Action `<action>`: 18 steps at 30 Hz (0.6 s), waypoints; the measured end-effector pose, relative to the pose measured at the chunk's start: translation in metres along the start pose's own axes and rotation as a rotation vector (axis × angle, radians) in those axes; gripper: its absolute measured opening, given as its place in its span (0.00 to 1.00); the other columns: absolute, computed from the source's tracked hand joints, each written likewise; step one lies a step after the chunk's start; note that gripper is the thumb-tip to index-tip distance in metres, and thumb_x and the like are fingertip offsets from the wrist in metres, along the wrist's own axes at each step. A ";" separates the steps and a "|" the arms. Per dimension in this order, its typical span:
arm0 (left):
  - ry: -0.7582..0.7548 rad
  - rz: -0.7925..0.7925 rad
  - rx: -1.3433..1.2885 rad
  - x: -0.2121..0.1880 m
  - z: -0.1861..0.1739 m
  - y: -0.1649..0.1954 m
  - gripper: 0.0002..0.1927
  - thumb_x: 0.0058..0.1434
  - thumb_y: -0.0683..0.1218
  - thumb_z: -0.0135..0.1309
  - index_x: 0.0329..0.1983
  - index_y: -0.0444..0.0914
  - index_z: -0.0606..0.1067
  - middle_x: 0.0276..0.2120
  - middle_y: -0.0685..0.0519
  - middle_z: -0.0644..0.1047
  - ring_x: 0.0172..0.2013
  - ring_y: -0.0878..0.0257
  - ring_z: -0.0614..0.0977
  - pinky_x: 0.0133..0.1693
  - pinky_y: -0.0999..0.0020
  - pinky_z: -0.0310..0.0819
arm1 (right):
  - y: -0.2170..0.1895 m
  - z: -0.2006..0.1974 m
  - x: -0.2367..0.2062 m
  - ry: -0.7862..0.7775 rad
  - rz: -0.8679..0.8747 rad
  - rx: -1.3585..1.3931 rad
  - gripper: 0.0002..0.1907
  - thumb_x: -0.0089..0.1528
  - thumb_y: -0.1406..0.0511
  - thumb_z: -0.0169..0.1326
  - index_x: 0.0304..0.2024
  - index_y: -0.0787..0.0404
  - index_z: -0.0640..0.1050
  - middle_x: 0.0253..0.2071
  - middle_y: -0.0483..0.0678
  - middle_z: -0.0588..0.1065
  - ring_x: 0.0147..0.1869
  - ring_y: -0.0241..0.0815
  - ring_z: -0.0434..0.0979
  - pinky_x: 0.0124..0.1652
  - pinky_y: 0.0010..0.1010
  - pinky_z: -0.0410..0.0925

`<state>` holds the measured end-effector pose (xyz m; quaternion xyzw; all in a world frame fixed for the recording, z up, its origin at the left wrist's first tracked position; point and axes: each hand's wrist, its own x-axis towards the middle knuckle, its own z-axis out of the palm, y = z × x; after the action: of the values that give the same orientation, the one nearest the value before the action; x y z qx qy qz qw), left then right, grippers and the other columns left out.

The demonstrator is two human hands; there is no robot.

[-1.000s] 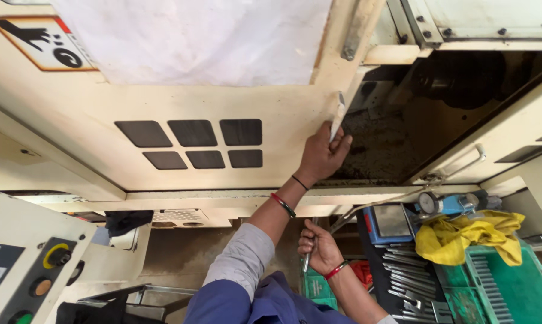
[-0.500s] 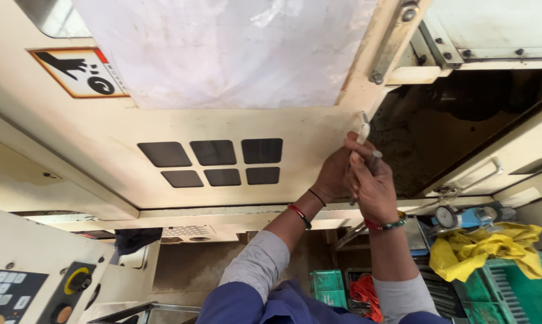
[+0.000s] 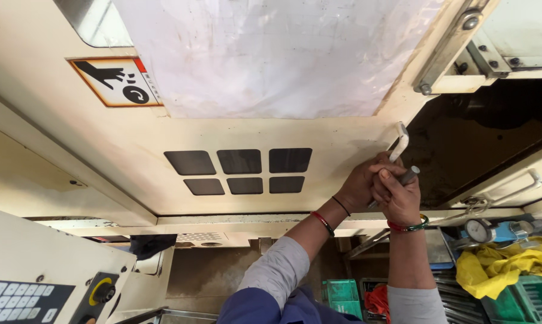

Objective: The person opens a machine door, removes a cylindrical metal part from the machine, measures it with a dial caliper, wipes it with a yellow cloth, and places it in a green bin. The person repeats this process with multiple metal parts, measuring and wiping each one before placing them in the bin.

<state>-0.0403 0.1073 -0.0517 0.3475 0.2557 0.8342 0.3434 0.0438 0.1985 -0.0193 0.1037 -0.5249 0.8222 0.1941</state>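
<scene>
My left hand (image 3: 358,187) is wrapped around the lower part of a white bent door handle (image 3: 401,141) at the right edge of a cream machine door (image 3: 235,132). My right hand (image 3: 398,198) sits against the left one and grips a short grey metal rod-like tool (image 3: 408,175), whose tip pokes up beside the handle. Both wrists carry bangles. The door has six dark square panes (image 3: 241,171) and a large pale sheet over its upper window.
To the right of the door lies the dark open machine interior (image 3: 493,138). Below right are a pressure gauge (image 3: 480,230), a yellow cloth (image 3: 505,264) and green crates (image 3: 343,294). A control panel with keypad (image 3: 18,299) and yellow knob (image 3: 102,292) stands lower left.
My right hand rose from low near the tool tray, with the metal tool in it, to the door handle beside my left hand. The view moved closer and slightly left.
</scene>
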 end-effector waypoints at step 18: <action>0.055 0.034 0.628 -0.005 0.003 0.013 0.17 0.77 0.49 0.43 0.62 0.36 0.70 0.41 0.52 0.78 0.37 0.68 0.80 0.38 0.73 0.78 | -0.002 0.023 -0.004 0.028 -0.115 -0.018 0.16 0.72 0.60 0.53 0.37 0.68 0.76 0.50 0.47 0.67 0.21 0.27 0.58 0.21 0.19 0.52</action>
<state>-0.0403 0.0961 -0.0433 0.4179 0.5044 0.7291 0.1983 0.0472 0.1775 -0.0095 0.1204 -0.5225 0.8064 0.2495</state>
